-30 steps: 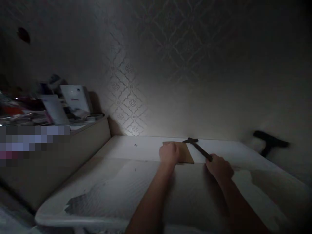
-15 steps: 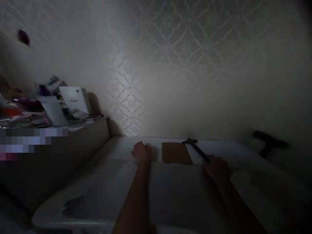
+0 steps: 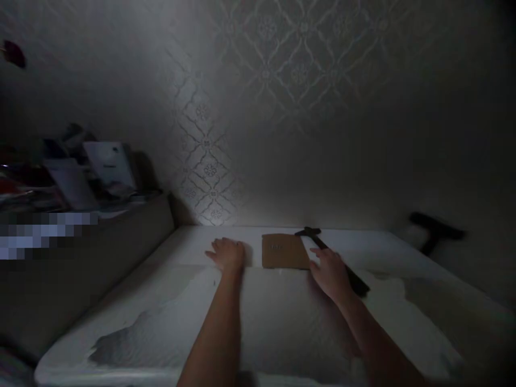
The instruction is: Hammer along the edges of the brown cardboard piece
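My left hand (image 3: 228, 253) rests on the white tabletop (image 3: 282, 317), palm down with its fingers spread. To its right lies a flat square piece of brown cardboard (image 3: 285, 251) with faint marks on it. A dark hammer (image 3: 357, 282) lies slantwise to the right of the cardboard, its head near the wall. My right hand (image 3: 331, 271) is over the middle of the hammer's handle and hides part of it. Its fingers stretch toward the cardboard's right edge and are not wrapped round the handle. Whether they touch the cardboard I cannot tell.
A cabinet (image 3: 121, 242) on the left carries a white box (image 3: 109, 165), a pale container (image 3: 71, 183) and blurred clutter. A patterned wall (image 3: 282, 150) stands behind the table. At the right is a dark T-shaped object (image 3: 437, 226). The tabletop's covering has grey, ragged-edged patches.
My right hand has let go of the hammer's handle and moved left toward the cardboard. The fingers of my left hand have spread out flat. The view has shifted slightly right.
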Available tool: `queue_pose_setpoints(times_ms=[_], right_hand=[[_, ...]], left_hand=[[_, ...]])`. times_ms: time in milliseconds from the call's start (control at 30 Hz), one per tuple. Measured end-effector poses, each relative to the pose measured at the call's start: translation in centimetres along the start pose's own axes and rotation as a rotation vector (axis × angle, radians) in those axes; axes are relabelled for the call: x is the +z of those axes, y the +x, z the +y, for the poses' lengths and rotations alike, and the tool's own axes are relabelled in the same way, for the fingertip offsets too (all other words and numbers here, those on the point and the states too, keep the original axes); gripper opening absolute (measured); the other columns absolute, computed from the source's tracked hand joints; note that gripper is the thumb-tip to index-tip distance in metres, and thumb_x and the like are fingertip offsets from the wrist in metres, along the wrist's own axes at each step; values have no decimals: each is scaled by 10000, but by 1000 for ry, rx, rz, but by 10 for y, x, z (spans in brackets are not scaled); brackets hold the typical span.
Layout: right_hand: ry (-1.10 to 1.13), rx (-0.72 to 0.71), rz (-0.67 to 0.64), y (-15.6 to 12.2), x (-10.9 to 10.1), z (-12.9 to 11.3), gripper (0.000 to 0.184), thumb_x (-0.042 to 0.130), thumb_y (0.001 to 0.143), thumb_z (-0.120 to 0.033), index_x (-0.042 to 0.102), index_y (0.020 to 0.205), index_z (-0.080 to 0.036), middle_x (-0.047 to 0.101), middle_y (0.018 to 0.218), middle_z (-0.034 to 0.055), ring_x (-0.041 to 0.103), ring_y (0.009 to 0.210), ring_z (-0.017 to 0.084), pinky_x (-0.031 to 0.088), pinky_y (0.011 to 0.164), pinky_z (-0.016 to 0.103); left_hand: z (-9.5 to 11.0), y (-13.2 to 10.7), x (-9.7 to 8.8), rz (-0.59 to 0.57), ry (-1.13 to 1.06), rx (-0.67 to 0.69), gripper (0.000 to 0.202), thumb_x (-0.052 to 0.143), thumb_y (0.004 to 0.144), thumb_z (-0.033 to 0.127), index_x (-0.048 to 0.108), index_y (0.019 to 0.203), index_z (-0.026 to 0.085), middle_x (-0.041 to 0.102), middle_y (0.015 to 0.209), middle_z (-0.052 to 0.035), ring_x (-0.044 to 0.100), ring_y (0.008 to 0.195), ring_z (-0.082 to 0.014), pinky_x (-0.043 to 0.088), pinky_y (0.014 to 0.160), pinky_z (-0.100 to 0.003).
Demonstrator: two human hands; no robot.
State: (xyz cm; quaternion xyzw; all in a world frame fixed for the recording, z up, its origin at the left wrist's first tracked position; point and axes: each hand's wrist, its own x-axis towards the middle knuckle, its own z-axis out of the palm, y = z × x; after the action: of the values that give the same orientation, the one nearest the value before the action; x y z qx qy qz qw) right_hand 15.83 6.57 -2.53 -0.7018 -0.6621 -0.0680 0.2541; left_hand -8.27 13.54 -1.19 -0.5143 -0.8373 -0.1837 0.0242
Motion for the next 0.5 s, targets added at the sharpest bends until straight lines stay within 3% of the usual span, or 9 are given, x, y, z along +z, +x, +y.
queue_pose_setpoints(times_ms=[167, 367, 500], right_hand=[[4, -27, -62, 2, 0, 0, 333, 430, 870, -230, 620, 1135, -164, 636, 1085, 128, 546, 1049, 253, 406, 912, 364], [76, -155, -85, 2, 11, -3, 378, 434, 885, -304, 599, 1188, -151, 611, 1180, 133, 523, 1136, 258, 400, 970, 376], [165, -244, -131, -1, 19, -7, 457, 429, 897, -351, 535, 1283, -132, 544, 1320, 148, 464, 1244, 251, 367, 1035, 401]], left_hand=[[0, 0, -4, 8, -9, 80, 396, 417, 872, 262, 619, 1130, 40, 599, 1161, -259, 498, 1197, -325, 285, 1047, -479], [3, 3, -6, -104, -27, 194, 325, 427, 828, 78, 663, 1046, 123, 678, 1042, -179, 620, 1042, -253, 359, 1001, -397], [4, 1, -10, -116, -43, 212, 327, 399, 850, 68, 662, 1043, 88, 681, 1032, -194, 630, 1021, -266, 425, 909, -351]])
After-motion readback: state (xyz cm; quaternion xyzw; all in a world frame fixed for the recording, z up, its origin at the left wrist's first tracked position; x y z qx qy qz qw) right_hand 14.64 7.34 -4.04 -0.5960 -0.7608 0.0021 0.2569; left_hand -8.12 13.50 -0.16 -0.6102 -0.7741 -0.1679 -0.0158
